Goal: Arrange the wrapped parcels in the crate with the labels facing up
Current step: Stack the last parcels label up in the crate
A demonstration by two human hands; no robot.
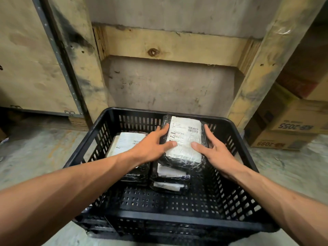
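Black crate (236, 151) holds stacked parcels; left hand (152, 146) and right hand (214, 153) clasp the top parcel (184, 139), label up.

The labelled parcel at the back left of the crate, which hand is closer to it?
Left. The left hand reaches over that parcel while gripping the top parcel of the right stack; the right hand is on that top parcel's far side.
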